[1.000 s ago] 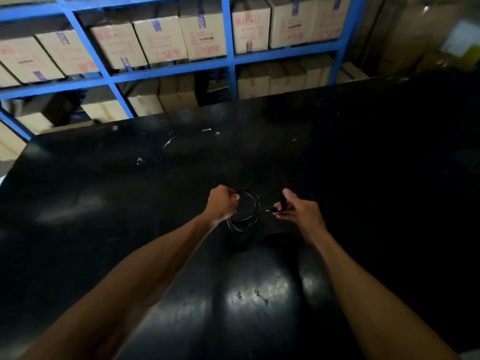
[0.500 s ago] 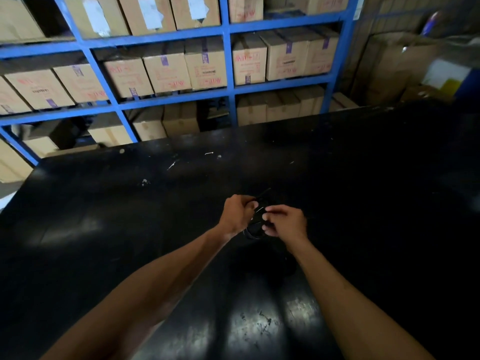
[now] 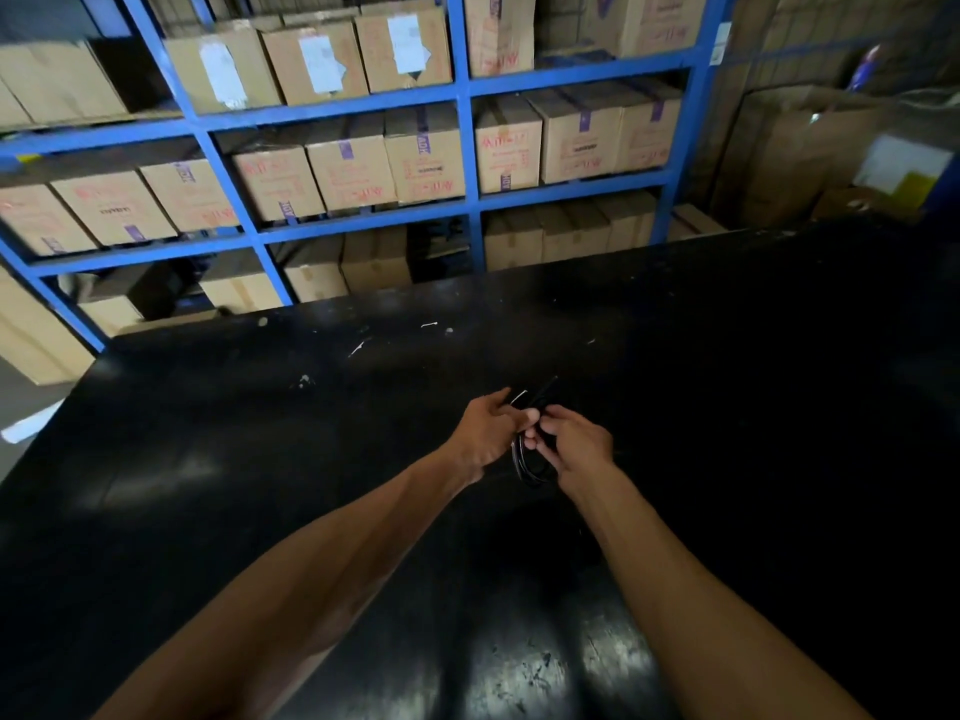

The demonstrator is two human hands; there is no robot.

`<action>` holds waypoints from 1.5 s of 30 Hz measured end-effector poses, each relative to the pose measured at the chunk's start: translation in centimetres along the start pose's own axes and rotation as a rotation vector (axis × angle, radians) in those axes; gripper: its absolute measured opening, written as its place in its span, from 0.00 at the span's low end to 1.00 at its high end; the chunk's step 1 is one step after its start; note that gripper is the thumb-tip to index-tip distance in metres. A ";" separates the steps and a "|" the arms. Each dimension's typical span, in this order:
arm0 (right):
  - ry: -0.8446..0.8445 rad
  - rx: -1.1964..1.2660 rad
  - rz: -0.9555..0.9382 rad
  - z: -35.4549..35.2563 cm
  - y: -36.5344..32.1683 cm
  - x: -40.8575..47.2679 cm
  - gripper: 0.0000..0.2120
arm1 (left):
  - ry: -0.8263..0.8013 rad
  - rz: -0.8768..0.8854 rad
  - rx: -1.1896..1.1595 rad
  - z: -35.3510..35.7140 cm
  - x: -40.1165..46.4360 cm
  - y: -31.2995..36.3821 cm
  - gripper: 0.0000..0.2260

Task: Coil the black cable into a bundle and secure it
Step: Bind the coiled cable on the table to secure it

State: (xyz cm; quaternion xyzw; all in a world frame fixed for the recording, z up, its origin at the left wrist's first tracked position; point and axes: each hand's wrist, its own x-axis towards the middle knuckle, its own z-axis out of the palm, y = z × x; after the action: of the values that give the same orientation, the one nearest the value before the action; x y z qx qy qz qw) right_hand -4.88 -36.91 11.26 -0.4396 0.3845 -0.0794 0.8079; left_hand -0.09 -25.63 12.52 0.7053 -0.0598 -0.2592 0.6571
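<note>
The black cable (image 3: pixel 529 467) is a small coil of several loops, held just above the black table (image 3: pixel 260 459) between both hands. My left hand (image 3: pixel 483 431) grips the coil's left side, fingers curled around it. My right hand (image 3: pixel 569 449) pinches the coil's upper right part with thumb and fingers. A short loose end sticks up and away past the fingertips, and a thin pale strip (image 3: pixel 518 396) shows beside it. Most of the coil is hidden by the fingers.
Small white scraps (image 3: pixel 428 324) lie on the table's far part. Behind the table stands a blue shelf rack (image 3: pixel 470 163) full of cardboard boxes (image 3: pixel 423 155). More boxes are stacked at the far right (image 3: pixel 800 148).
A second ago my hands were apart with the coil open between them. They have come together on the coil, which now looks smaller. The camera has tilted upward, showing more shelves.
</note>
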 end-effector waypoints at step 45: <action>-0.504 -1.746 -1.247 -2.9 -6.6 0.6 0.13 | -0.103 -0.094 0.331 -0.2 0.4 2.8 0.06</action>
State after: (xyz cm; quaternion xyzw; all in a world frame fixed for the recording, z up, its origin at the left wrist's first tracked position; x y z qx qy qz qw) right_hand -5.10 -43.06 15.04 -0.9798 -0.1567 -0.0823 0.0930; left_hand 1.02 -26.00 15.09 0.7916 -0.1022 -0.3121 0.5154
